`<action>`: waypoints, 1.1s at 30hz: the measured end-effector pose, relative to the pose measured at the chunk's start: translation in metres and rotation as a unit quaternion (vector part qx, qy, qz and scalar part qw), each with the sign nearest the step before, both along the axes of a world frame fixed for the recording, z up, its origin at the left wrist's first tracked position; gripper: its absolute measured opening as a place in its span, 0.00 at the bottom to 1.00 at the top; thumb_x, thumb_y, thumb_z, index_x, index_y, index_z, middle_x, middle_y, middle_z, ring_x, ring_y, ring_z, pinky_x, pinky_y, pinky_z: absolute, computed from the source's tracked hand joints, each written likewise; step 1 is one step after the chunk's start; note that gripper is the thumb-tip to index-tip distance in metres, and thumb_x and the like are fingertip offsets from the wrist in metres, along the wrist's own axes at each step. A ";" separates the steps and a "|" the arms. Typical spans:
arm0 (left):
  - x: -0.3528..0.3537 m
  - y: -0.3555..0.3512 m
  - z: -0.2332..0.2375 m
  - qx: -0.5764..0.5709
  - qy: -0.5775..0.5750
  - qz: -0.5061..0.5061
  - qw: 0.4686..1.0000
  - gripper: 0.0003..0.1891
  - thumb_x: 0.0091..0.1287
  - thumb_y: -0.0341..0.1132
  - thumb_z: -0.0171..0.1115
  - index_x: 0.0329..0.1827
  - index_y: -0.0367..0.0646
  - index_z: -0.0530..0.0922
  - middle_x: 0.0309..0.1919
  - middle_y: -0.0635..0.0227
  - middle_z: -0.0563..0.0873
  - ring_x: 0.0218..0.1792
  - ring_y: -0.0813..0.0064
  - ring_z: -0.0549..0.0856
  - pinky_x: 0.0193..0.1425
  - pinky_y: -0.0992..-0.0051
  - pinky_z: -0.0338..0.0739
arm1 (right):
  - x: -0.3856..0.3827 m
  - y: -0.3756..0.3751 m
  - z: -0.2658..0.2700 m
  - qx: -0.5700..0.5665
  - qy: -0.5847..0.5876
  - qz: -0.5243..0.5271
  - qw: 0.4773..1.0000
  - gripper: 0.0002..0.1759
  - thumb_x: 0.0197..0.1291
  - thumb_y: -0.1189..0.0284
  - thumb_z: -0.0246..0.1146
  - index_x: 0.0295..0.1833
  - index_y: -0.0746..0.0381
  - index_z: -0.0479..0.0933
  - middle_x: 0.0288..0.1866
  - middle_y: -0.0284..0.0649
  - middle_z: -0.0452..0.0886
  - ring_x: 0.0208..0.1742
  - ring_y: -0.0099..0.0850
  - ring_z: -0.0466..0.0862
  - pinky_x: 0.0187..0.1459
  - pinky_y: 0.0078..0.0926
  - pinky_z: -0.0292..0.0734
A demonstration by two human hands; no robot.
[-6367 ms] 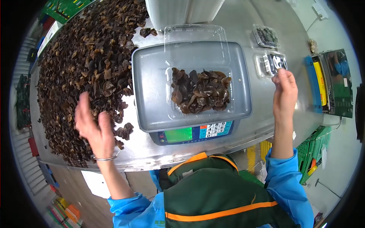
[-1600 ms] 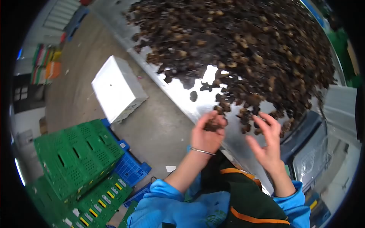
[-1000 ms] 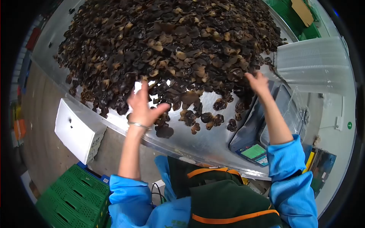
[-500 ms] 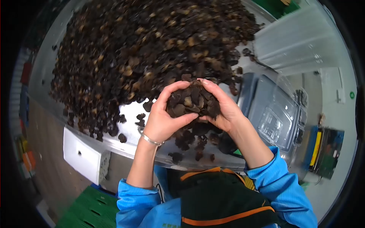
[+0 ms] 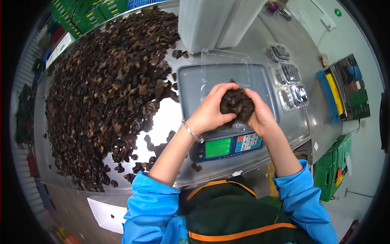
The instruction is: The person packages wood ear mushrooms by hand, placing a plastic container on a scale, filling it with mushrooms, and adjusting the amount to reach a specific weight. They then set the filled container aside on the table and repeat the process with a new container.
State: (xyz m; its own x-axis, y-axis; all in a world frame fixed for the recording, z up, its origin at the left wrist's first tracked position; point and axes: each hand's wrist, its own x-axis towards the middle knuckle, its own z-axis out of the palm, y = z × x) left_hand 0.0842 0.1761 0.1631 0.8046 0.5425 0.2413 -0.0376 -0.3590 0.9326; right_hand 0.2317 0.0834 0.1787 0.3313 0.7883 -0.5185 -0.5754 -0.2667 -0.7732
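Both hands were up over the scale (image 5: 190, 87). Left hand (image 5: 209, 112) and right hand (image 5: 260, 116) were cupped together, fingers curled shut around one clump of mushrooms (image 5: 237, 105). The clump was dark and wrinkled, pinched between the palms above the middle of the scale's grey platform.

A clear plastic box (image 5: 227, 67) lay open on the scale under the hands, its lid hanging past the scale's far edge. Couldn't tell if the clump touched the box; the hands blocked the view.

A bracelet (image 5: 189, 131) sat on the left wrist, over the scale's near-left corner. The green display (image 5: 217, 147) was lit on the scale's front face, with the keypad (image 5: 248, 141) just right of it. Digits were too small to read.

Around the scale:
- Left: a big pile of mushrooms (image 5: 105, 93) covered most of the steel desk (image 5: 308, 118), its edge close to the scale's left side.
- Near-left: loose pieces (image 5: 140, 166) were scattered on the desk between pile and scale.
- Behind: a stack of clear boxes (image 5: 215, 20) stood just past the lid.
- Right: three small packed boxes (image 5: 290, 85) lay in a row beside the scale, apart from it.
- Further right: a machine (image 5: 345, 87) with a blue edge stood well apart from the scale.
- Lower right, off the desk: green crates (image 5: 331, 171).
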 end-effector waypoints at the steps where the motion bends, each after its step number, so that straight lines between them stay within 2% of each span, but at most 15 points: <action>1: 0.004 -0.003 -0.004 0.028 0.023 -0.004 0.999 0.37 0.45 0.26 0.70 0.62 0.46 0.66 0.61 0.56 0.67 0.63 0.55 0.67 0.67 0.66 0.64 | 0.009 -0.006 -0.009 0.005 -0.020 0.015 1.000 0.21 0.63 0.58 0.56 0.55 0.61 0.70 0.52 0.38 0.76 0.53 0.28 0.76 0.46 0.28 0.75; 5: 0.007 -0.022 0.020 0.214 0.195 0.032 0.957 0.38 0.46 0.27 0.70 0.64 0.51 0.66 0.66 0.53 0.62 0.65 0.49 0.64 0.67 0.62 0.64 | 0.017 -0.022 0.013 -0.034 -0.196 0.160 0.967 0.35 0.61 0.56 0.57 0.67 0.68 0.60 0.67 0.52 0.61 0.69 0.41 0.61 0.66 0.35 0.56; 6: 0.004 -0.027 0.028 0.273 0.249 0.038 0.928 0.38 0.46 0.27 0.71 0.64 0.52 0.66 0.66 0.51 0.62 0.65 0.48 0.63 0.67 0.61 0.64 | 0.021 -0.028 0.014 -0.031 -0.400 0.198 0.894 0.34 0.59 0.57 0.59 0.65 0.67 0.63 0.69 0.55 0.58 0.71 0.46 0.56 0.67 0.38 0.55; 9: -0.024 -0.035 0.050 0.274 0.213 0.108 0.932 0.32 0.48 0.26 0.70 0.60 0.49 0.70 0.61 0.51 0.69 0.63 0.53 0.68 0.64 0.64 0.67 | 0.032 -0.048 0.027 -0.001 -0.587 0.205 0.783 0.28 0.57 0.62 0.61 0.60 0.65 0.69 0.64 0.55 0.65 0.66 0.43 0.61 0.63 0.35 0.60; 13: -0.113 -0.066 0.006 0.095 0.179 0.427 0.881 0.24 0.54 0.26 0.66 0.56 0.41 0.73 0.48 0.59 0.80 0.48 0.67 0.81 0.51 0.72 0.74 | 0.069 -0.079 0.023 0.017 -0.515 0.156 0.843 0.20 0.58 0.68 0.60 0.55 0.66 0.73 0.57 0.48 0.73 0.57 0.33 0.71 0.53 0.27 0.68; 15: -0.146 -0.105 -0.026 -0.050 0.342 0.458 0.819 0.22 0.57 0.25 0.63 0.56 0.39 0.72 0.43 0.61 0.80 0.45 0.70 0.81 0.49 0.73 0.75 | 0.083 -0.093 0.010 0.007 -0.356 0.026 0.934 0.15 0.59 0.73 0.58 0.51 0.66 0.76 0.49 0.37 0.78 0.47 0.22 0.74 0.45 0.19 0.69; 17: -0.146 -0.157 -0.069 -0.128 0.335 0.373 0.856 0.22 0.57 0.28 0.63 0.55 0.38 0.71 0.44 0.57 0.77 0.46 0.67 0.78 0.51 0.69 0.74 | 0.091 -0.092 -0.001 -0.002 -0.315 -0.012 0.949 0.14 0.59 0.74 0.58 0.50 0.66 0.76 0.47 0.35 0.79 0.45 0.20 0.74 0.45 0.18 0.68; 19: -0.120 -0.194 -0.106 0.005 0.316 0.364 0.876 0.27 0.53 0.32 0.66 0.57 0.38 0.69 0.50 0.49 0.70 0.48 0.55 0.75 0.51 0.61 0.73 | 0.087 -0.085 -0.003 -0.012 -0.273 -0.048 0.961 0.13 0.59 0.75 0.58 0.49 0.66 0.76 0.46 0.33 0.79 0.43 0.18 0.74 0.45 0.17 0.68; 21: -0.101 -0.193 -0.122 0.098 0.367 0.393 0.837 0.28 0.50 0.32 0.65 0.57 0.38 0.69 0.51 0.46 0.68 0.51 0.49 0.72 0.54 0.57 0.71 | 0.072 -0.073 0.003 0.016 -0.296 -0.044 0.954 0.13 0.58 0.76 0.58 0.49 0.65 0.77 0.43 0.32 0.79 0.42 0.18 0.74 0.45 0.16 0.68; 23: -0.120 -0.185 -0.148 0.033 0.310 0.428 0.848 0.20 0.48 0.26 0.60 0.47 0.40 0.75 0.47 0.51 0.72 0.51 0.52 0.74 0.56 0.62 0.70 | 0.065 -0.066 0.008 0.022 -0.314 0.002 0.949 0.16 0.58 0.75 0.58 0.53 0.66 0.74 0.51 0.37 0.75 0.48 0.22 0.73 0.47 0.18 0.69; 25: -0.156 -0.160 -0.150 0.157 0.323 0.403 0.842 0.19 0.45 0.21 0.59 0.43 0.41 0.77 0.45 0.56 0.74 0.48 0.54 0.76 0.54 0.64 0.72 | 0.056 -0.058 0.012 0.042 -0.490 0.111 0.863 0.24 0.57 0.71 0.59 0.60 0.67 0.67 0.63 0.43 0.64 0.58 0.32 0.69 0.53 0.24 0.69; 26: -0.178 -0.145 -0.151 0.172 0.326 0.419 0.830 0.22 0.43 0.19 0.60 0.45 0.42 0.76 0.45 0.55 0.75 0.47 0.54 0.76 0.54 0.65 0.72 | 0.053 -0.056 0.014 -0.002 -0.517 0.180 0.837 0.33 0.55 0.68 0.61 0.66 0.64 0.59 0.70 0.49 0.52 0.66 0.42 0.62 0.60 0.33 0.65; 28: -0.218 -0.118 -0.157 0.144 0.401 0.476 0.769 0.31 0.46 0.17 0.60 0.58 0.45 0.71 0.46 0.55 0.73 0.47 0.56 0.76 0.53 0.65 0.72 | 0.045 -0.055 -0.007 0.005 -0.534 0.198 0.822 0.35 0.55 0.67 0.61 0.67 0.62 0.58 0.70 0.51 0.52 0.67 0.45 0.61 0.62 0.37 0.62; 31: -0.228 -0.092 -0.133 -0.006 0.357 0.458 0.814 0.35 0.52 0.29 0.67 0.66 0.52 0.66 0.50 0.52 0.70 0.51 0.55 0.74 0.54 0.65 0.72 | 0.033 -0.046 -0.023 0.026 -0.599 0.194 0.776 0.34 0.54 0.65 0.62 0.66 0.58 0.60 0.69 0.55 0.53 0.67 0.50 0.60 0.66 0.42 0.56; 33: -0.211 -0.092 -0.139 0.110 0.346 0.377 0.852 0.36 0.52 0.36 0.70 0.66 0.54 0.66 0.53 0.51 0.70 0.52 0.53 0.72 0.55 0.64 0.71 | 0.034 -0.035 -0.013 -0.009 -0.595 0.180 0.783 0.29 0.55 0.65 0.61 0.63 0.59 0.66 0.68 0.56 0.54 0.66 0.50 0.60 0.65 0.39 0.57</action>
State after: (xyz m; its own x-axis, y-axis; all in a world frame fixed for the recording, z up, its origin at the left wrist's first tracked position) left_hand -0.1271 0.0837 0.0240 0.2372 0.9714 0.0125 0.8132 -0.2056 0.5445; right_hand 0.2657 0.0481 0.1652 0.3465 0.9378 -0.0222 0.6651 -0.2623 -0.6992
